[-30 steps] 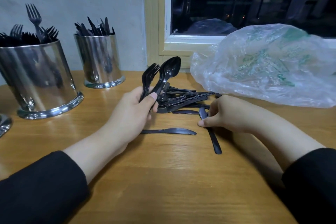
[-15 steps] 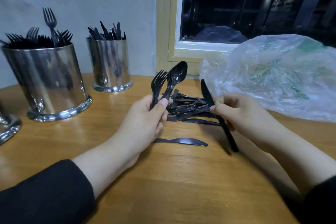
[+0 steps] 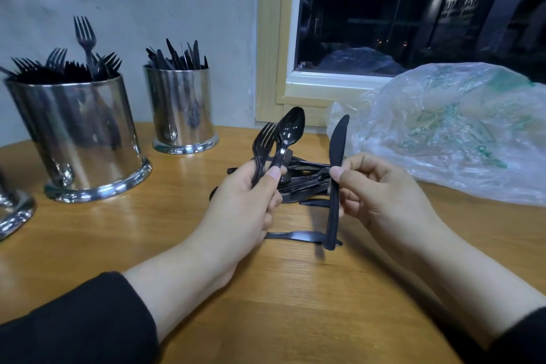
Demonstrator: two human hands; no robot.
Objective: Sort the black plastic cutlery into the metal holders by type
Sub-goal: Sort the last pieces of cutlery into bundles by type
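Pinching knife [image 3: 336,156] upright in right hand [image 3: 381,195], gripping fork [image 3: 263,142] plus spoon [image 3: 288,134] in left hand [image 3: 245,201]; risking mix-up when dropping into holders.

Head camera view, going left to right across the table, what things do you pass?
Fork holder → knife holder → left hand with fork and spoon → knife in right hand → plastic bag.

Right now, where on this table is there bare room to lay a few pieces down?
Bare wood lies near the table edge, between both forearms, and between the fork holder and the left hand. It is crowded behind the hands: the cutlery pile and plastic bag.
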